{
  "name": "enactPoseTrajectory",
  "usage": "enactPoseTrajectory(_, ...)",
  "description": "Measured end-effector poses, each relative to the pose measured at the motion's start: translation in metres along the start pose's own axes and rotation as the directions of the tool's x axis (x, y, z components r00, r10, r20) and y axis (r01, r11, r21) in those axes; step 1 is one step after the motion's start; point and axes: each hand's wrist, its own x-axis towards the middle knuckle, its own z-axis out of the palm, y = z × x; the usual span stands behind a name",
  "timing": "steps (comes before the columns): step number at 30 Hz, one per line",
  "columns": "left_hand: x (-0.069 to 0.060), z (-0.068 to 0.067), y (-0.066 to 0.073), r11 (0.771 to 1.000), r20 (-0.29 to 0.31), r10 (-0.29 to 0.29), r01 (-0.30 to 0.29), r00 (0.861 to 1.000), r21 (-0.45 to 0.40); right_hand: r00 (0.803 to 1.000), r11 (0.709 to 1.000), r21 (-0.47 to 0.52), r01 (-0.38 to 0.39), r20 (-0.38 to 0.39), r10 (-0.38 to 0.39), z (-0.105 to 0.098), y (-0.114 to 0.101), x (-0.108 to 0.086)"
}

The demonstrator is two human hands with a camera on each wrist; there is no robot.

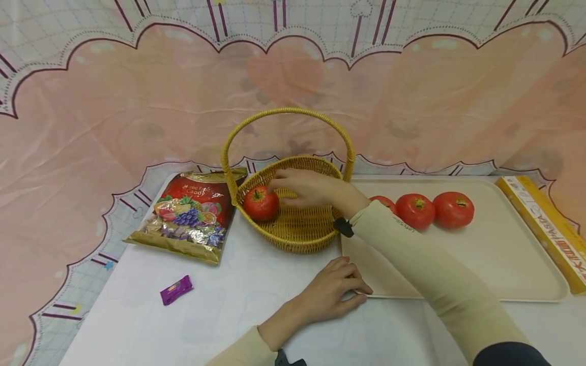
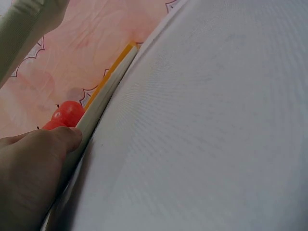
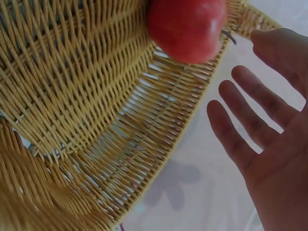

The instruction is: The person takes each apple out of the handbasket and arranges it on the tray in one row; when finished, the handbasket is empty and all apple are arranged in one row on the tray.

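Note:
A red apple point(image 1: 261, 203) lies at the left end inside the yellow wicker basket point(image 1: 299, 246). Over the basket, just right of the apple, is my right hand point(image 1: 304, 188); in the right wrist view that hand point(image 3: 269, 115) has its fingers spread apart from the apple point(image 3: 187, 29) and holds nothing. My left hand point(image 1: 331, 290) rests at the near left corner of the beige tray point(image 1: 480, 269), its fingers on the rim. On the tray are red apples point(image 1: 453, 209), one partly hidden by the right sleeve.
Left of the basket lies a candy bag point(image 1: 192, 216), with a purple wrapped candy point(image 1: 176, 290) in front of it. A yellow pasta box point(image 1: 545, 229) lies along the tray's right edge. The basket's tall handle point(image 1: 288, 110) arches above it.

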Motion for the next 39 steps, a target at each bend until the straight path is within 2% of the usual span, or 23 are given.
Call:
enactPoseTrajectory(13, 0.001, 0.001, 0.0, 1.0, 0.004, 0.011, -0.011, 1.0, 0.0, 0.993, 0.997, -0.057, -0.046, 0.103, 0.051, 0.003, 0.003, 0.015)
enactPoseTrajectory(21, 0.0, -0.001, 0.0, 1.0, 0.006, -0.002, 0.002, 1.0, -0.018, 0.986, 0.997, -0.072, -0.027, 0.16, 0.038, 0.006, -0.001, 0.029)
enactPoseTrajectory(36, -0.001, -0.002, -0.001, 1.0, 0.007, 0.0, 0.0, 1.0, -0.002, 0.971, 0.996, 0.03, -0.088, 0.228, 0.079, 0.017, -0.002, 0.046)
enactPoseTrajectory(39, 0.0, -0.003, 0.0, 0.999, 0.005, 0.011, -0.011, 1.0, 0.03, 0.969, 0.995, 0.047, -0.093, 0.234, 0.08, 0.018, -0.003, 0.05)
